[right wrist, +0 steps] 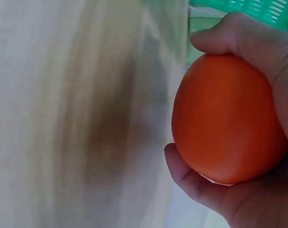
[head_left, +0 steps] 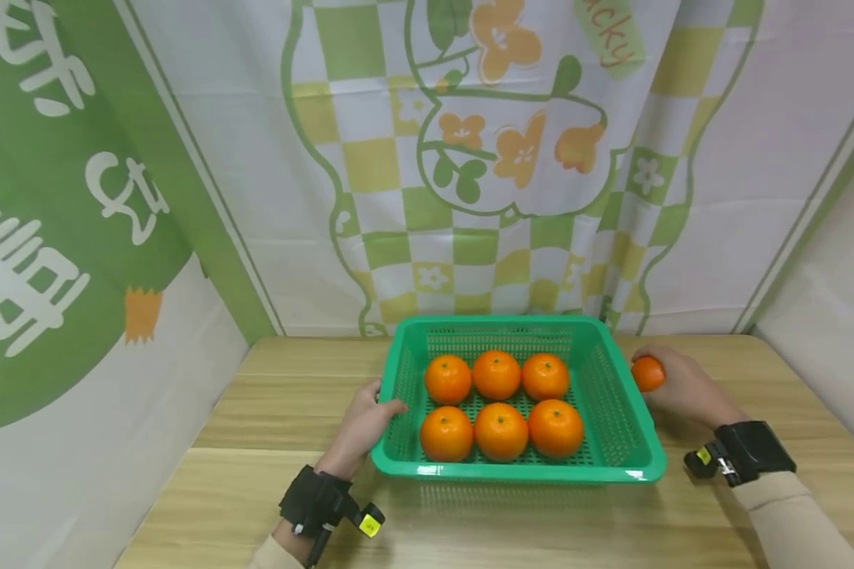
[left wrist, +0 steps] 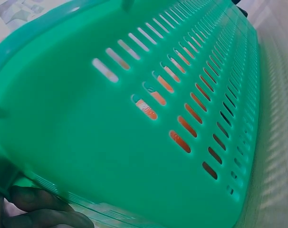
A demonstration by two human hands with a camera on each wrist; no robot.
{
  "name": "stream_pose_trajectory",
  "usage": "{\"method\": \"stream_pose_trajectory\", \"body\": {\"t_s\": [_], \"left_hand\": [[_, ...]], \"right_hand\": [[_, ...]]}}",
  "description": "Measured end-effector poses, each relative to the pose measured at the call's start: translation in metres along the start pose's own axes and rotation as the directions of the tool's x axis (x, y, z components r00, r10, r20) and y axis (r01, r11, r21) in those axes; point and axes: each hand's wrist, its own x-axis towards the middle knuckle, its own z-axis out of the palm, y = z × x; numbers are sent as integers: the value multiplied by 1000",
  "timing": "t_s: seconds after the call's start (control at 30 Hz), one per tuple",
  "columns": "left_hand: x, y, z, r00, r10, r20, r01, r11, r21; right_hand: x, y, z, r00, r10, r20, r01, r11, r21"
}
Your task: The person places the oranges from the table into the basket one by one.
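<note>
A green plastic basket (head_left: 512, 472) with slotted walls stands on the wooden table, holding several oranges (head_left: 500, 431) in two rows. My left hand (head_left: 363, 423) grips the basket's left side, its thumb over the rim. In the left wrist view, the fingers (left wrist: 49, 216) curl beneath the rim at the lower left corner, and orange skin shows through the slots. Just outside the basket's right wall, my right hand (head_left: 683, 387) holds one more orange (head_left: 649, 374). Thumb and fingers wrap around that fruit from both sides in the right wrist view, above the table.
The wooden table (head_left: 256, 474) runs back to a patterned curtain (head_left: 370, 245) right behind the basket. White and green cloth walls (head_left: 206, 348) flank it on the left, with a pale cloth on the right. Black camera straps (head_left: 754, 450) sit on both wrists.
</note>
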Motion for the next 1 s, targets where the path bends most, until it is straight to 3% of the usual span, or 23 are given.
{"method": "stream_pose_trajectory", "body": {"t_s": [0.47, 0.73, 1.0], "left_hand": [[1, -1, 0, 1000, -4, 2, 4, 1000, -5], [-1, -2, 2, 1000, -10, 4, 10, 1000, 0], [0, -1, 1, 1000, -11, -4, 11, 1000, -4]], "right_hand": [[-2, -21, -35, 990, -44, -132, 45, 999, 8], [-2, -50, -71, 976, -41, -214, 39, 999, -13], [5, -91, -87, 956, -184, -228, 166, 982, -96]]}}
